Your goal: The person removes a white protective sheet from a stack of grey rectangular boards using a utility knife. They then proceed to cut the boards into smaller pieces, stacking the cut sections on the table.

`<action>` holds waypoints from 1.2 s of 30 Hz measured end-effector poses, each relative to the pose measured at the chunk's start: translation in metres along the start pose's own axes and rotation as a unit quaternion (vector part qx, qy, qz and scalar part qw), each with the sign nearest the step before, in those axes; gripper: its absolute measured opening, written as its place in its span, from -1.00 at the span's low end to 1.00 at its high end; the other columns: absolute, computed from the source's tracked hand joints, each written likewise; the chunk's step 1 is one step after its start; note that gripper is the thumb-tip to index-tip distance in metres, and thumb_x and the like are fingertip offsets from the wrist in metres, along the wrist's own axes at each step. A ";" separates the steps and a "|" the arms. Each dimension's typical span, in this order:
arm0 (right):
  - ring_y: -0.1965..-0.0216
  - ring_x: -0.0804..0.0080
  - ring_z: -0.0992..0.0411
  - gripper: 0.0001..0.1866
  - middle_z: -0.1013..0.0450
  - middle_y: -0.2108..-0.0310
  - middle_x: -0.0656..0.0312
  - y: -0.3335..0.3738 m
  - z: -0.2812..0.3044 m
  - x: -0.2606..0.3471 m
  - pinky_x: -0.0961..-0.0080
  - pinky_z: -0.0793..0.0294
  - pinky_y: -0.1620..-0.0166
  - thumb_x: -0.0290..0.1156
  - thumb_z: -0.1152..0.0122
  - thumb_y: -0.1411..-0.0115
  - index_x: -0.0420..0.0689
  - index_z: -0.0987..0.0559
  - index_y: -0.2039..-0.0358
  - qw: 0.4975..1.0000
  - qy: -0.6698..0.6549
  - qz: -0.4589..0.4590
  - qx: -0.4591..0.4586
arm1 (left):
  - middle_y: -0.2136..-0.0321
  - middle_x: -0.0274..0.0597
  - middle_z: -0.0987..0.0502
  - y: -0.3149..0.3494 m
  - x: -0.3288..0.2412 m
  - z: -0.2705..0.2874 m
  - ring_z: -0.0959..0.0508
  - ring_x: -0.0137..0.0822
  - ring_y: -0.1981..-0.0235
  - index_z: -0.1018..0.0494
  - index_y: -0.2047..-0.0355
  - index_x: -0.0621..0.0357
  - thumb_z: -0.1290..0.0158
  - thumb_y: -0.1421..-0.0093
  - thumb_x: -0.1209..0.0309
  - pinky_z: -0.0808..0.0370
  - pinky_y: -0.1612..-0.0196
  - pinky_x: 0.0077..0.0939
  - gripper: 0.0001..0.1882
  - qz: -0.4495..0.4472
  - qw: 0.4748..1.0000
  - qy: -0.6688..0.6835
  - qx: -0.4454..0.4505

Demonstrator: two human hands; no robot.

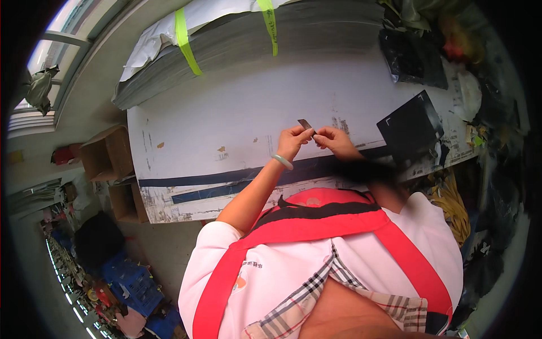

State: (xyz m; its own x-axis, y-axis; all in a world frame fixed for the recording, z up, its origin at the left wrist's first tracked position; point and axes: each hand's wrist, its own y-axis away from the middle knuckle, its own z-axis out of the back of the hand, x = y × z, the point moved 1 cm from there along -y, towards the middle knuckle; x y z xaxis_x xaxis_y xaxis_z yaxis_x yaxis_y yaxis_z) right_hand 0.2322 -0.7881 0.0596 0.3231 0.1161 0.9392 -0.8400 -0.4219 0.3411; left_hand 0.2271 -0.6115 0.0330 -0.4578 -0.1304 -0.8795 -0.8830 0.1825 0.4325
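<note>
Over the white worktable (pixel 214 121), my two hands come together at a small, flat, dark brownish piece (pixel 304 124) with a slanted end; its exact kind I cannot make out. My left hand (pixel 290 142) has its fingers closed on the lower end of it, and a pale bangle (pixel 282 162) circles that wrist. Close beside it, my right hand (pixel 337 142) pinches with thumb and fingertips at the same piece's lower end. Below my hands a long dark blue strip (pixel 226 177) runs along the table. A dark blur covers part of my right forearm.
A thick stack of grey sheets (pixel 226 59) with yellow-green bands (pixel 186 42) lies at the far side. To the right are a black square panel (pixel 410 129) and a black plastic-wrapped bundle (pixel 411 59). Cardboard boxes (pixel 107 152) and a blue crate (pixel 135 285) stand left.
</note>
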 end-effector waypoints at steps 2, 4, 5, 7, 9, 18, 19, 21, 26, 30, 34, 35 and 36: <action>0.46 0.66 -0.34 -0.78 -0.42 0.52 0.37 -0.006 -0.020 -0.011 0.65 -0.37 0.33 -0.26 -0.15 -0.20 -0.17 -0.52 0.39 0.999 -0.028 -0.035 -0.012 | 0.44 -0.29 -0.56 0.006 0.006 0.017 -0.52 -0.47 0.38 -0.54 0.30 0.21 -0.13 -0.15 0.23 -0.43 0.29 -0.57 -0.72 0.018 0.999 0.023 0.027; 0.45 0.68 -0.33 -0.79 -0.41 0.53 0.39 -0.008 -0.033 -0.020 0.66 -0.35 0.32 -0.28 -0.15 -0.20 -0.18 -0.52 0.41 0.996 -0.045 -0.071 -0.033 | 0.41 -0.26 -0.56 0.007 0.009 0.032 -0.54 -0.45 0.36 -0.54 0.27 0.22 -0.10 -0.17 0.22 -0.45 0.28 -0.56 -0.70 0.032 0.998 0.026 0.047; 0.46 0.69 -0.32 -0.79 -0.41 0.54 0.40 -0.010 -0.036 -0.025 0.67 -0.33 0.33 -0.28 -0.15 -0.20 -0.18 -0.52 0.41 0.995 -0.048 -0.069 -0.052 | 0.40 -0.26 -0.56 0.002 0.007 0.044 -0.54 -0.44 0.35 -0.53 0.25 0.22 -0.10 -0.17 0.23 -0.45 0.28 -0.56 -0.70 0.025 0.999 0.007 0.031; 0.48 0.70 -0.30 -0.80 -0.39 0.55 0.41 -0.011 -0.036 -0.039 0.69 -0.30 0.36 -0.29 -0.15 -0.19 -0.17 -0.52 0.43 0.993 -0.053 -0.066 -0.087 | 0.38 -0.25 -0.56 -0.014 0.002 0.071 -0.54 -0.43 0.34 -0.53 0.21 0.22 -0.08 -0.18 0.24 -0.45 0.26 -0.56 -0.70 0.012 0.999 -0.031 -0.002; 0.51 0.71 -0.25 -0.81 -0.37 0.57 0.43 -0.012 -0.030 -0.046 0.70 -0.24 0.41 -0.30 -0.16 -0.19 -0.15 -0.51 0.44 0.993 -0.049 -0.068 -0.084 | 0.36 -0.23 -0.57 -0.042 -0.014 0.101 -0.55 -0.43 0.35 -0.52 0.16 0.24 -0.07 -0.17 0.28 -0.46 0.28 -0.56 -0.68 -0.031 0.997 -0.050 -0.043; 0.55 0.70 -0.24 -0.82 -0.35 0.60 0.43 -0.045 0.021 -0.060 0.68 -0.22 0.46 -0.33 -0.14 -0.18 -0.19 -0.51 0.43 0.991 -0.037 -0.052 -0.120 | 0.30 -0.12 -0.56 -0.191 -0.095 0.093 -0.55 -0.35 0.36 -0.43 0.06 0.33 -0.13 -0.06 0.43 -0.46 0.27 -0.48 -0.58 -0.197 0.918 -0.229 -0.256; 0.56 0.70 -0.24 -0.82 -0.35 0.61 0.43 -0.051 0.026 -0.060 0.68 -0.22 0.46 -0.33 -0.14 -0.18 -0.20 -0.51 0.42 0.990 -0.042 -0.055 -0.121 | 0.28 -0.09 -0.56 -0.200 -0.097 0.088 -0.56 -0.34 0.34 -0.41 0.02 0.33 -0.13 -0.06 0.44 -0.47 0.25 -0.48 -0.55 -0.217 0.894 -0.262 -0.293; 0.56 0.69 -0.24 -0.81 -0.36 0.61 0.42 -0.060 0.034 -0.061 0.67 -0.23 0.47 -0.32 -0.15 -0.18 -0.21 -0.51 0.41 0.989 -0.053 -0.062 -0.121 | 0.22 -0.07 -0.54 -0.210 -0.092 0.081 -0.57 -0.31 0.33 -0.38 0.00 0.33 -0.14 -0.04 0.44 -0.47 0.23 -0.46 -0.51 -0.229 0.892 -0.233 -0.314; 0.56 0.68 -0.25 -0.78 -0.36 0.61 0.40 -0.078 0.051 -0.078 0.67 -0.25 0.46 -0.29 -0.15 -0.17 -0.21 -0.52 0.39 0.988 -0.020 -0.082 -0.130 | 0.18 -0.08 -0.51 -0.222 -0.088 0.067 -0.56 -0.31 0.33 -0.40 0.05 0.35 -0.19 0.00 0.41 -0.46 0.23 -0.47 -0.52 -0.249 0.879 -0.233 -0.332; 0.52 0.67 -0.27 -0.79 -0.38 0.58 0.40 -0.113 0.053 -0.071 0.65 -0.26 0.42 -0.29 -0.13 -0.17 -0.20 -0.52 0.38 0.990 -0.001 -0.064 -0.127 | 0.36 -0.13 -0.55 -0.240 -0.090 0.083 -0.52 -0.40 0.43 -0.48 0.21 0.36 -0.21 0.01 0.38 -0.43 0.33 -0.52 -0.62 -0.213 0.892 -0.222 -0.330; 0.51 0.66 -0.27 -0.77 -0.39 0.57 0.39 -0.156 0.048 -0.034 0.66 -0.26 0.39 -0.27 -0.13 -0.18 -0.21 -0.52 0.37 0.989 -0.008 0.003 -0.146 | 0.54 -0.21 -0.55 -0.244 -0.101 0.086 -0.47 -0.47 0.51 -0.52 0.35 0.36 -0.21 -0.02 0.36 -0.38 0.41 -0.57 -0.72 -0.206 0.896 -0.206 -0.335; 0.50 0.66 -0.28 -0.76 -0.39 0.57 0.39 -0.165 0.048 -0.026 0.66 -0.27 0.39 -0.26 -0.13 -0.18 -0.21 -0.52 0.37 0.988 -0.015 0.016 -0.156 | 0.53 -0.19 -0.53 -0.243 -0.103 0.084 -0.47 -0.42 0.50 -0.52 0.38 0.36 -0.20 -0.01 0.36 -0.40 0.38 -0.53 -0.73 -0.206 0.902 -0.196 -0.326; 0.50 0.66 -0.28 -0.76 -0.39 0.57 0.39 -0.173 0.049 -0.018 0.66 -0.27 0.38 -0.26 -0.13 -0.18 -0.21 -0.52 0.37 0.985 -0.011 0.024 -0.168 | 0.52 -0.17 -0.51 -0.242 -0.106 0.081 -0.48 -0.37 0.50 -0.52 0.41 0.36 -0.19 -0.01 0.36 -0.41 0.36 -0.48 -0.75 -0.206 0.907 -0.186 -0.318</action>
State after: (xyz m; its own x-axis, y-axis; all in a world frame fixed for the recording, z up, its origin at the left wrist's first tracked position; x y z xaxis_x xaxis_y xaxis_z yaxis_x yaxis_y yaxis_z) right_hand 0.3931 -0.7614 -0.0183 0.2853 0.0815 0.9550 -0.9504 -0.1051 0.2929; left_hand 0.4983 -0.5627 0.0056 -0.1136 0.2983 -0.9477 -0.9069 -0.4207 -0.0237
